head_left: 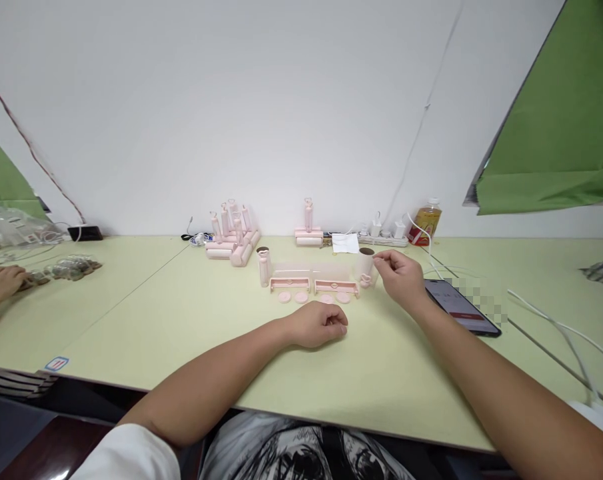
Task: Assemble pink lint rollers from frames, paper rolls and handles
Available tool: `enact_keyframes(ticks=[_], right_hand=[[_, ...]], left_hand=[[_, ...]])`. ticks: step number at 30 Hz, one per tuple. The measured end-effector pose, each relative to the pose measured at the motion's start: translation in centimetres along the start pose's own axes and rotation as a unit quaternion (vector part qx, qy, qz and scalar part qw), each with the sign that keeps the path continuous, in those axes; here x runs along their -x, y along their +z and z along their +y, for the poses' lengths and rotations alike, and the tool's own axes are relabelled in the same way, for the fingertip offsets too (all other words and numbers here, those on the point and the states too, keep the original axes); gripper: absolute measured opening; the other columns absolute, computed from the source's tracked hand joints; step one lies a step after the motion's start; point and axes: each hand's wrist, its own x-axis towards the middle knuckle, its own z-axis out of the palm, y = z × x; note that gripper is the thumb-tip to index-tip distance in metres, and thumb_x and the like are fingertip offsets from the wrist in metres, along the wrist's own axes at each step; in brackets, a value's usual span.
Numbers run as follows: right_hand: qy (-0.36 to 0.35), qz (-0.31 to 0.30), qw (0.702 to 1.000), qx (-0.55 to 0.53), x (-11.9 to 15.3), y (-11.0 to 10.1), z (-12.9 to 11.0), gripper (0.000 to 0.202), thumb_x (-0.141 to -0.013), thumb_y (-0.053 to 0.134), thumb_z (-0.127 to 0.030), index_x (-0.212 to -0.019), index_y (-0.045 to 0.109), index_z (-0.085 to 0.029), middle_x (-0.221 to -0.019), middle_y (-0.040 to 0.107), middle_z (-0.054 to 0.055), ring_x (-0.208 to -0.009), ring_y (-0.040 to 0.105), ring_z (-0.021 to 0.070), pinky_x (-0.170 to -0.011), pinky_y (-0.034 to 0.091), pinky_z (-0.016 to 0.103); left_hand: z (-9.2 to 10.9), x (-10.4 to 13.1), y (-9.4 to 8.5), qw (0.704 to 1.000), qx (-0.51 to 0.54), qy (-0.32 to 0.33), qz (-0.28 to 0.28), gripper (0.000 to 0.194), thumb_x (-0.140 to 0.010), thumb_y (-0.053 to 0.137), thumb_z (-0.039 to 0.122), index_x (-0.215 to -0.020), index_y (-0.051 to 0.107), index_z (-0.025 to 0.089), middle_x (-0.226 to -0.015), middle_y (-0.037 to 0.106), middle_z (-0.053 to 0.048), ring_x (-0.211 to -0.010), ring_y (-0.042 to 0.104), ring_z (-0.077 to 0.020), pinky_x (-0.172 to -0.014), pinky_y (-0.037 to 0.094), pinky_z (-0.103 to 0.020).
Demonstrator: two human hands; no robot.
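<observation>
My right hand [400, 277] is closed in a pinch beside the upper right edge of an upright roll with a dark core [366, 261]. What lies between its fingertips is too small to make out. A small pink part [366, 280] stands in front of that roll. My left hand [318, 325] rests on the table with its fingers curled in, and nothing shows in them. Just beyond it lie pale pink discs [284, 297] and two pink open trough-like parts, a left one [290, 285] and a right one [336, 288]. Behind these is a translucent pale cylinder [331, 271] on its side.
Pink roller pieces [244, 252] are grouped near the wall, with another pink set [308, 237] to their right. A phone [461, 307] lies beside my right forearm. Farther off are a power strip [386, 241] and a bottle [426, 223]. Another person's hand [4, 283] touches bagged items at left.
</observation>
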Motion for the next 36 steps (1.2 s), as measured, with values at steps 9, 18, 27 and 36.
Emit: enact_keyframes(ticks=[9, 18, 27, 36], right_hand=[[-0.047, -0.073, 0.996, -0.024, 0.9, 0.9, -0.4, 0.021, -0.078, 0.053, -0.036, -0.074, 0.063, -0.017, -0.057, 0.051, -0.001, -0.054, 0.045, 0.0141, -0.053, 0.035, 0.026], [-0.058, -0.083, 0.995, -0.017, 0.9, 1.2, -0.1, 0.021, -0.078, 0.054, -0.036, -0.076, 0.064, -0.017, -0.059, 0.055, 0.0, -0.056, 0.047, 0.0144, -0.054, 0.037, 0.027], [-0.055, -0.098, 0.993, -0.024, 1.0, 1.5, 0.2, 0.021, -0.079, 0.055, -0.036, -0.076, 0.064, -0.018, -0.06, 0.056, 0.0, -0.057, 0.052, 0.0158, -0.054, 0.038, 0.027], [-0.051, -0.105, 0.993, -0.037, 1.2, 1.6, -0.3, 0.019, -0.078, 0.054, -0.034, -0.074, 0.064, -0.018, -0.058, 0.054, -0.001, -0.054, 0.048, 0.0139, -0.053, 0.037, 0.026]], left_hand=[[0.3, 0.1, -0.2, 1.0, -0.022, -0.004, -0.012, 0.023, -0.083, 0.055, 0.033, -0.097, 0.065, 0.017, -0.082, 0.066, -0.002, -0.072, 0.058, -0.0135, -0.064, 0.042, -0.023], [0.3, 0.1, -0.3, 0.999, -0.025, -0.006, -0.018, 0.024, -0.083, 0.055, 0.035, -0.098, 0.065, 0.018, -0.083, 0.065, -0.002, -0.072, 0.057, -0.0133, -0.064, 0.042, -0.023], [0.3, 0.1, -0.7, 0.993, -0.071, 0.056, 0.07, 0.019, -0.086, 0.049, 0.027, -0.088, 0.066, 0.019, -0.079, 0.067, -0.001, -0.07, 0.058, -0.013, -0.064, 0.042, -0.023], [-2.6, 1.2, -10.7, 0.797, -0.239, 0.006, 0.554, 0.013, -0.083, 0.053, 0.025, -0.081, 0.063, 0.018, -0.079, 0.059, -0.004, -0.076, 0.055, -0.0174, -0.075, 0.044, -0.031]])
